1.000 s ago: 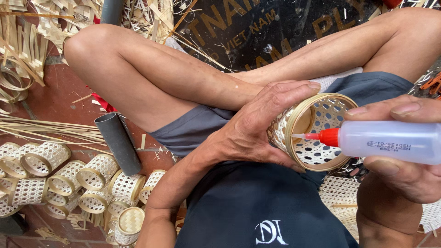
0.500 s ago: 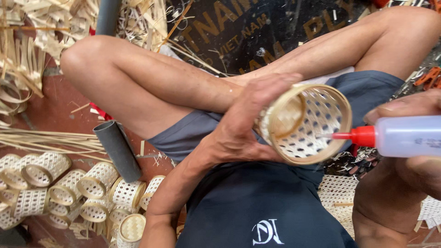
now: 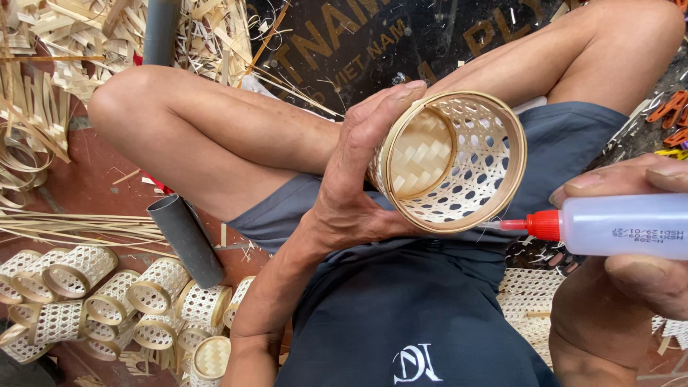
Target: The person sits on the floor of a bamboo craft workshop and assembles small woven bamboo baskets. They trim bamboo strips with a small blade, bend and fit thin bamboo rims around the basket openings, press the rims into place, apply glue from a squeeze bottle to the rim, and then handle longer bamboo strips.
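Observation:
My left hand [image 3: 358,172] grips a small round woven bamboo basket [image 3: 466,165] by its side, mouth tilted toward me, so the plaited bottom and open lattice wall show. My right hand [image 3: 631,251] holds a translucent squeeze bottle [image 3: 623,226] with a red nozzle [image 3: 534,224]. The nozzle tip sits at the basket's lower rim, touching or nearly touching it. Both are held above my lap; I sit cross-legged in dark blue shorts.
A heap of several similar lattice baskets [image 3: 107,301] lies on the floor at lower left. A dark grey pipe piece [image 3: 185,240] lies beside my knee. Bamboo strips and shavings [image 3: 57,86] litter the upper left. A woven lattice sheet [image 3: 527,301] lies under my right forearm.
The basket has been turned and tilted so its mouth faces me more. The bottle's nozzle has drawn from inside the basket to its lower rim.

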Demonstrator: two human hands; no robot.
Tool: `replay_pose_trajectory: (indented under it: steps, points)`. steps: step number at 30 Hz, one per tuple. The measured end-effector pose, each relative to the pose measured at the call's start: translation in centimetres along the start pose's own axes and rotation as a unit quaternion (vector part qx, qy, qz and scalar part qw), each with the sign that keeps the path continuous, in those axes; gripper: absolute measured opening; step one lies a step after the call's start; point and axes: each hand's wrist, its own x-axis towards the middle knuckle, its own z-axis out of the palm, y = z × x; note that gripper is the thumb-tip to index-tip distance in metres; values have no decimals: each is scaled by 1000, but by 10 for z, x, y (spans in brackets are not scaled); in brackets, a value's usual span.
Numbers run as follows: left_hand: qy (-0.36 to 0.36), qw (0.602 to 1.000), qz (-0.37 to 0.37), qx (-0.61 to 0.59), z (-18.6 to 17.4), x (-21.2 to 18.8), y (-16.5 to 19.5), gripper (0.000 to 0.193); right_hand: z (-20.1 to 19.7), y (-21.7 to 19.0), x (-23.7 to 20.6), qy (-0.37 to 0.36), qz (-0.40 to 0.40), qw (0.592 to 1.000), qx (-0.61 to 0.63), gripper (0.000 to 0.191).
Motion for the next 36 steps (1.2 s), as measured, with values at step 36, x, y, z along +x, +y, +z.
replay_pose_trajectory:
  steps: [36]
  points:
    - [-11, 999, 33, 39, -6, 0, 7, 108, 7, -5, -25, 38, 77, 995, -41, 70]
